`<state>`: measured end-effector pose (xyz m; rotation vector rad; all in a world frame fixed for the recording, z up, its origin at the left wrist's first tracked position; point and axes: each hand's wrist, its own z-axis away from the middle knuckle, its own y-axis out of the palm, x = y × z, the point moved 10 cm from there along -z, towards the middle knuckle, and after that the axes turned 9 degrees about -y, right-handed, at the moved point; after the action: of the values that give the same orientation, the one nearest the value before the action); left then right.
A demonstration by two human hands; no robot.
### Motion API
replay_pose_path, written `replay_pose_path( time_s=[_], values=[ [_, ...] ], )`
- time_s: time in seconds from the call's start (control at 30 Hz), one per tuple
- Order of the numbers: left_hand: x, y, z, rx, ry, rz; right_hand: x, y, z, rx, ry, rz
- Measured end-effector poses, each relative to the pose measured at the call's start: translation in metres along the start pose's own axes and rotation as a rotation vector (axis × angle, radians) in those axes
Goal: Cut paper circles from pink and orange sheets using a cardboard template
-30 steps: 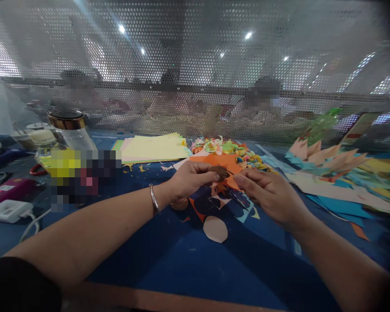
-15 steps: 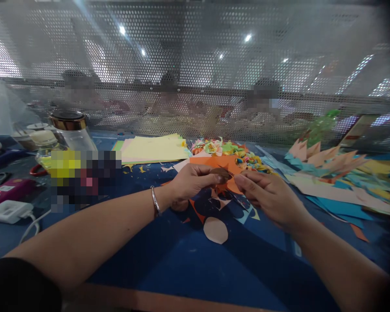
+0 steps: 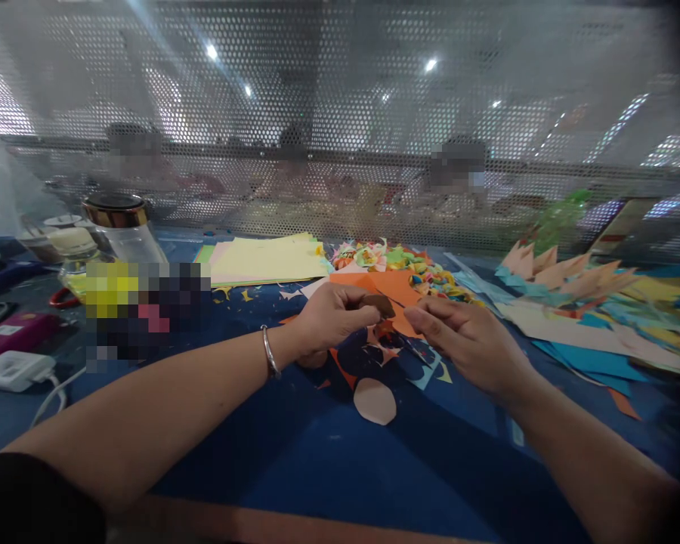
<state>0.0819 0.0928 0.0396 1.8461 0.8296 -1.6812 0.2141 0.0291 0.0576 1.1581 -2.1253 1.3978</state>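
My left hand (image 3: 340, 317), with a silver bangle on its wrist, pinches a small brown piece (image 3: 381, 304) that looks like paper. Just right of it, my right hand (image 3: 456, 332) is closed, thumb against fingers, around a thin dark tool whose tip points at the brown piece; the tool is too small to make out. Orange paper (image 3: 400, 287) lies behind both hands. Below them rests a pale rounded paper piece (image 3: 375, 401) on the blue table. Paper scraps (image 3: 428, 372) are scattered under the hands.
A pale yellow paper stack (image 3: 269, 258) lies behind. Colourful folded pieces (image 3: 436, 281) are heaped beyond the hands. Pointed paper shapes (image 3: 567, 276) and blue sheets (image 3: 592, 361) lie right. A lidded jar (image 3: 128, 230) and white charger (image 3: 17, 370) stand left. A perforated screen (image 3: 345, 98) rises behind.
The thin tool's tip and the brown piece have shifted slightly apart, with the brown piece tilted differently. My right hand has moved very slightly left.
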Motion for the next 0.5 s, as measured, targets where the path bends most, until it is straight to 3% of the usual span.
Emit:
replay_pose_path(
  time_s=[0.27, 0.5],
  values=[
    [-0.004, -0.0011, -0.0003, -0.004, 0.018, -0.052, 0.0009, 0.0004, -0.0003, 0.03, -0.018, 0.074],
    [0.0013, 0.0006, -0.0009, 0.008, -0.061, -0.001, 0.0032, -0.0027, 0.0007, -0.01, -0.03, 0.05]
  ],
)
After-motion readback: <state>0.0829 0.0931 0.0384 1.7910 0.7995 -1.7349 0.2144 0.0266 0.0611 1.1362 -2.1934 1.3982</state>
